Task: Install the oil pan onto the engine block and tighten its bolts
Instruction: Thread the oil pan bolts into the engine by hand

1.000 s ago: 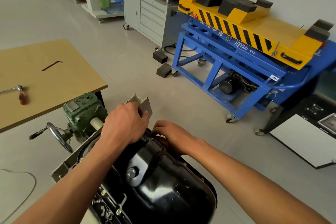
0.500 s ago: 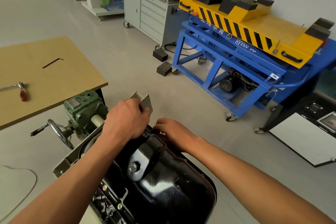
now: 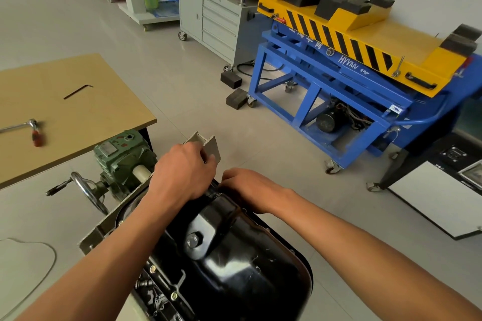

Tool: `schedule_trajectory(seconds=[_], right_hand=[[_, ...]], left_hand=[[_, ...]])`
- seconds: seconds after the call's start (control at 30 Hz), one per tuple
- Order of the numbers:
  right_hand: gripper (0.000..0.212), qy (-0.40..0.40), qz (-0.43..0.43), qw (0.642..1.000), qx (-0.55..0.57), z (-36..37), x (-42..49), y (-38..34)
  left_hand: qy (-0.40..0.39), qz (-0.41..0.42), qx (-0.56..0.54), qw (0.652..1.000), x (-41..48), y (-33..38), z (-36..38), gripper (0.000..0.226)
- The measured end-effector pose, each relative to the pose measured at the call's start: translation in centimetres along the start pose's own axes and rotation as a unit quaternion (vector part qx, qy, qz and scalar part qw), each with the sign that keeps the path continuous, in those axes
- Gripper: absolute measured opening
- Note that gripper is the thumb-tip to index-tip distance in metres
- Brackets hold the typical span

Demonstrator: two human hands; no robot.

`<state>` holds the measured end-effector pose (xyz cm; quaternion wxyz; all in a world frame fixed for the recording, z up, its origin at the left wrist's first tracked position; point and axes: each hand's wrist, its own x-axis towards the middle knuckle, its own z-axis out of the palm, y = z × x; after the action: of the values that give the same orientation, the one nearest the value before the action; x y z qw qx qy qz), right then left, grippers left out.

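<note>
A glossy black oil pan (image 3: 234, 263) lies upside down on the engine block (image 3: 161, 292), its drain plug (image 3: 193, 242) facing up. Bolts show along the pan's left flange (image 3: 173, 294). My left hand (image 3: 182, 172) grips a small grey box-like tray (image 3: 206, 144) just above the pan's far end. My right hand (image 3: 250, 187) rests at the pan's far rim with its fingers curled down over the edge; what the fingertips hold is hidden.
A green gearbox with a hand wheel (image 3: 122, 159) carries the engine stand. On the wooden table (image 3: 78, 117) at left lie a ratchet (image 3: 23, 126) and a hex key (image 3: 78, 91). A blue and yellow lift (image 3: 352, 60) and a grey drawer cabinet (image 3: 216, 18) stand beyond.
Both hands stay at the pan's far end; the view has shifted slightly. The left hand still holds the grey tray.
</note>
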<state>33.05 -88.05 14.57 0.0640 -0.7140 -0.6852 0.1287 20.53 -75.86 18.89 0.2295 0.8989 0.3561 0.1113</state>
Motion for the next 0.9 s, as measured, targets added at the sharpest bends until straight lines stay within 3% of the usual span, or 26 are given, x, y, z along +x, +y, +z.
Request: schedule_trajectory(seconds=[0.9], right_hand=[[0.012, -0.015, 0.033, 0.999, 0.027, -0.74, 0.48, -0.47]], left_hand=[[-0.002, -0.008, -0.006, 1.000, -0.01, 0.05, -0.03, 0.031]])
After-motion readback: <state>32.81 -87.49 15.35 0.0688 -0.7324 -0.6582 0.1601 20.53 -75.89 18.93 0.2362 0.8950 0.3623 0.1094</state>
